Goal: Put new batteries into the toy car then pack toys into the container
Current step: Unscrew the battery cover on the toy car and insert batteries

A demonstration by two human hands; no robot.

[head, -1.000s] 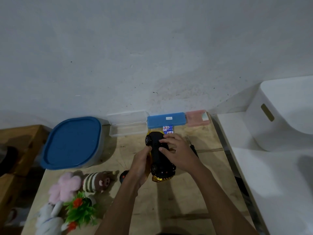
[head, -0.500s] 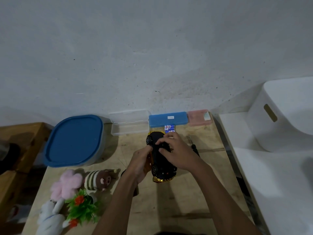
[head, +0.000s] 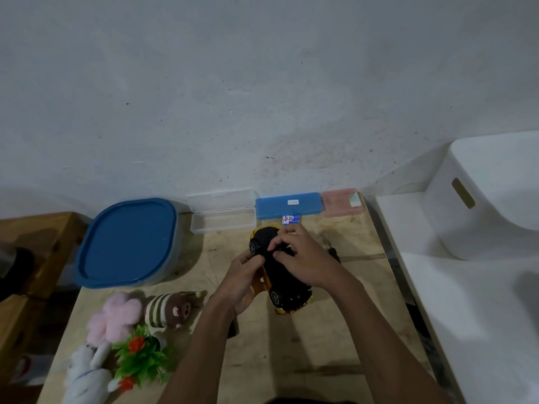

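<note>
A yellow toy car (head: 281, 284) lies upside down on the wooden table (head: 291, 357), its black underside and wheels facing up. My left hand (head: 243, 279) grips its left side. My right hand (head: 303, 256) lies over the underside, its curled fingertips pressing near the front wheels; what they touch is hidden. A small blue and white battery pack (head: 290, 219) sits just behind the car. The grey container with a blue lid (head: 128, 243) stands at the back left, shut. Plush toys lie at the front left: a pink one (head: 115, 316), a striped brown one (head: 167, 310), a white one (head: 84, 374).
A plastic plant with red flowers (head: 140, 360) lies among the plush toys. Against the wall stand an open clear case (head: 221, 217), a blue case (head: 288, 205) and a pink case (head: 342, 202). A dark tool (head: 334, 253) lies right of my hand. A white bin (head: 493, 193) stands right.
My hands and the car stay in about the same place; my right fingers have shifted slightly on the underside.
</note>
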